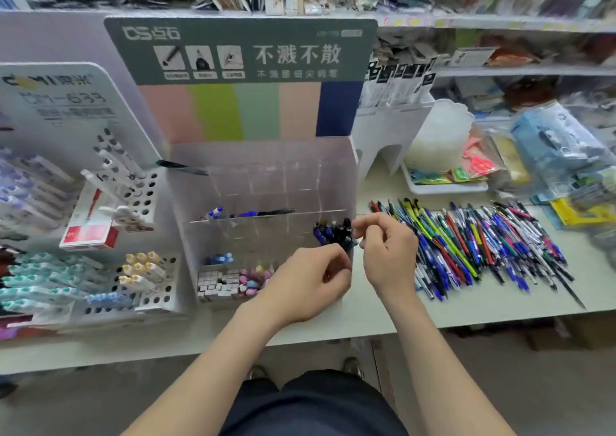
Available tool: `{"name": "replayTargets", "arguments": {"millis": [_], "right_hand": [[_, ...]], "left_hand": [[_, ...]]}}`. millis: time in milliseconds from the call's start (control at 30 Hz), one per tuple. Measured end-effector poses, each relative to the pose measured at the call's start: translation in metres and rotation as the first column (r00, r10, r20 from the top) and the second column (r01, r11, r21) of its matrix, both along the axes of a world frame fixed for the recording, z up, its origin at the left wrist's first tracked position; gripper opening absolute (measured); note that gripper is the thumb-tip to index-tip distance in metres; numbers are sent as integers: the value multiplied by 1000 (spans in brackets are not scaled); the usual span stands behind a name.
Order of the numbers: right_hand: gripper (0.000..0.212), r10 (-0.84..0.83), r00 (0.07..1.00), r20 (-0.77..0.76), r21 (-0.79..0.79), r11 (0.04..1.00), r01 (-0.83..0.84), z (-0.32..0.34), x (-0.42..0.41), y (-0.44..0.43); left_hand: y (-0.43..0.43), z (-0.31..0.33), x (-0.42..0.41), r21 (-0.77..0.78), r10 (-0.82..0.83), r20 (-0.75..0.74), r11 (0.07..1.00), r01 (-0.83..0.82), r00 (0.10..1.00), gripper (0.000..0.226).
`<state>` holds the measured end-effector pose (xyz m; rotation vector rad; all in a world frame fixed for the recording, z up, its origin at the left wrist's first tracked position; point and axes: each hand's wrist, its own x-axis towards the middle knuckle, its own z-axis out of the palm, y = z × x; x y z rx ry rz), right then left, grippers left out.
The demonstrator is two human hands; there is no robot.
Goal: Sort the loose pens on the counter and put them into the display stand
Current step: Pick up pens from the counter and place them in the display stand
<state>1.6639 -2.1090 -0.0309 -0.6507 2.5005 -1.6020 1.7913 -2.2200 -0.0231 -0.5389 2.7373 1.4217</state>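
At the far left a white perforated rack [146,202] holds capped pens slanted in its holes, so their ends face the shopper. A red box [90,232] leans against it.

Next comes the clear display stand [266,182], stepped in tiers and split into narrow cells, which looks meant to keep each sort apart. Most cells are bare. A few blue pens [246,214] lie crosswise on the upper tier, not yet stood up. The low front cells hold small grey blocks [216,282] and pastel pieces [256,277] beside them.

The left grip [313,282] sits at the stand's front right corner with its fingers curled under. Whether it has hold of anything there I cannot tell, though it seems to steady the work.

Just above it, a bunch of dark pens [333,232] stands upright in the stand's right-hand cell. The right grip [383,245] is nearly closed, thumb and forefinger pinching at the edge of that bunch. I judge it is seating a pen among its like.

Further right, the loose pens [483,245] lie in a mixed fan on the surface [333,322], within easy reach of that arm. Much sorting remains. Behind them a white tray [446,189] carries bright packets.
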Motion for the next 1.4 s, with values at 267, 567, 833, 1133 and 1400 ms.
{"name": "replayTargets", "arguments": {"millis": [267, 567, 833, 1133, 1400], "right_hand": [[29, 76, 952, 297, 513, 828, -226, -56, -95, 100], [26, 166, 972, 169, 630, 740, -236, -102, -175, 136], [40, 358, 933, 42, 758, 597, -263, -137, -222, 106], [109, 363, 931, 40, 853, 472, -221, -186, -233, 47], [74, 360, 932, 37, 876, 437, -203, -197, -237, 11]], "left_hand": [[83, -42, -103, 12, -158, 293, 987, 162, 943, 39], [104, -113, -198, 90, 167, 510, 965, -245, 844, 59], [97, -154, -243, 280, 344, 580, 767, -578, 738, 70], [67, -176, -267, 402, 458, 467, 652, -643, 757, 71], [56, -192, -256, 283, 628, 413, 600, -748, 660, 52]]}}
